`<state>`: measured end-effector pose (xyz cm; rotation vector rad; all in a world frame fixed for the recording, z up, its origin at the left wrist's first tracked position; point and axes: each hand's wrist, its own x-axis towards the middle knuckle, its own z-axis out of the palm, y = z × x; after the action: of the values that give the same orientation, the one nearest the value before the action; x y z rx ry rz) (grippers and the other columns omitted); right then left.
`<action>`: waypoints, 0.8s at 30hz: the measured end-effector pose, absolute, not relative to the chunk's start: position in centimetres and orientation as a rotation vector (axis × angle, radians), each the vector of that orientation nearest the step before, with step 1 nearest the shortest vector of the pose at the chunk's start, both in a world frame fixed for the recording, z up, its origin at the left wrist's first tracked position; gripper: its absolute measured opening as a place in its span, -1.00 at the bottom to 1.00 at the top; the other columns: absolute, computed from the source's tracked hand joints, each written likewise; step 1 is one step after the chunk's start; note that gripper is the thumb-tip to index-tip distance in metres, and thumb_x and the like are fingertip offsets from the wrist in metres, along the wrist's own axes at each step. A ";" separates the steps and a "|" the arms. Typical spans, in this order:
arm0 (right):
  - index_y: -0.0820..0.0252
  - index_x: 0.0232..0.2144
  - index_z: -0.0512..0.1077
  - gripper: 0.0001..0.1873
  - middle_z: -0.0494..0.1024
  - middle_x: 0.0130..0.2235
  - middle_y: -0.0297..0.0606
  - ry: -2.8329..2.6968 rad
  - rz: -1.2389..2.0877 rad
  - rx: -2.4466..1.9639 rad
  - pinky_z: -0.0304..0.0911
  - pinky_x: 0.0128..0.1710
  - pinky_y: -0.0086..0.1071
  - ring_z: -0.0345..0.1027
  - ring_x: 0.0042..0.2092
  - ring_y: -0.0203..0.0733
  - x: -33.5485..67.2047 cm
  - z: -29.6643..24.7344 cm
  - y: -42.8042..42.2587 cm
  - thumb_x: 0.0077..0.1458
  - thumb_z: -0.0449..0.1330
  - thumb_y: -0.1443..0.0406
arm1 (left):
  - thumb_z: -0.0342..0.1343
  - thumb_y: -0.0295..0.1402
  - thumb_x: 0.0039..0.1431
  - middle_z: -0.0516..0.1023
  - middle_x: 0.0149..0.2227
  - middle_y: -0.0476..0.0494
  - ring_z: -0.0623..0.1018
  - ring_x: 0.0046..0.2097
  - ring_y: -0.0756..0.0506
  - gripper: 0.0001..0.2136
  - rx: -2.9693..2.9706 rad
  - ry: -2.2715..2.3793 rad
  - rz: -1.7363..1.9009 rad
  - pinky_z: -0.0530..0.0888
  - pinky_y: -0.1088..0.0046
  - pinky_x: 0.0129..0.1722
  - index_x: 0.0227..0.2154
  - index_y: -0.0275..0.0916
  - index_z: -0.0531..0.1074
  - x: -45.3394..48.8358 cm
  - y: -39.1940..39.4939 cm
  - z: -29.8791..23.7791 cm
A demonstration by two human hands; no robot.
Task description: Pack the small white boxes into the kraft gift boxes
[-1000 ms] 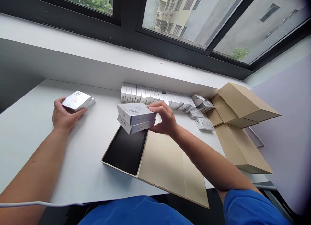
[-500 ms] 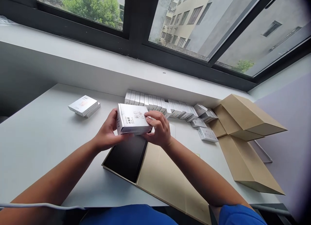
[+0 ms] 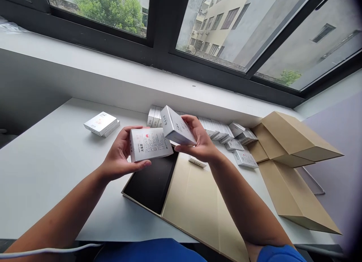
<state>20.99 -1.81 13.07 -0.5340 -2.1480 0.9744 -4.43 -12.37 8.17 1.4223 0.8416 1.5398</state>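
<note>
Above the middle of the desk (image 3: 56, 171), two bare hands each support one printed carton. The left hand (image 3: 120, 152) grips the first carton (image 3: 151, 145) by its left end, fingers parted by the carton's breadth, with the thumb along the near edge and the other fingers at the far edge. The right hand (image 3: 200, 139) holds the second carton (image 3: 178, 127) tilted and slightly higher, its fingers spread around the right end, thumb below. The second carton overlaps a corner of the first in this view; whether they touch cannot be told. Beneath them, toward the near edge, lies an opened case with a black interior (image 3: 149, 186); its cream lid (image 3: 195, 205) extends past that edge. Near the far left corner rest two stacked cartons (image 3: 100, 123). Along the far edge stands a row of cartons (image 3: 216, 130), partly hidden by the right hand. Loose cartons (image 3: 245, 159) lie to the right of the row, just beside tan boxes (image 3: 299, 137) at the right edge.
</note>
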 end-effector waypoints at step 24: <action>-0.01 0.07 0.14 -0.22 0.38 -0.03 -0.17 -2.233 0.951 -0.552 0.38 -0.13 -0.18 0.34 -0.03 -0.01 21.0 12.3 -5.4 -0.08 0.48 0.07 | 0.47 0.19 -0.38 0.49 -0.32 -0.06 0.54 -0.29 -0.11 -0.25 0.826 1.198 1.624 0.46 0.35 -0.28 -0.22 -0.19 0.34 -3.5 -12.2 8.4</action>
<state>20.97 -5.38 12.28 -0.5518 -2.2333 0.9510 -3.51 -12.15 8.44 0.8263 1.1979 1.6238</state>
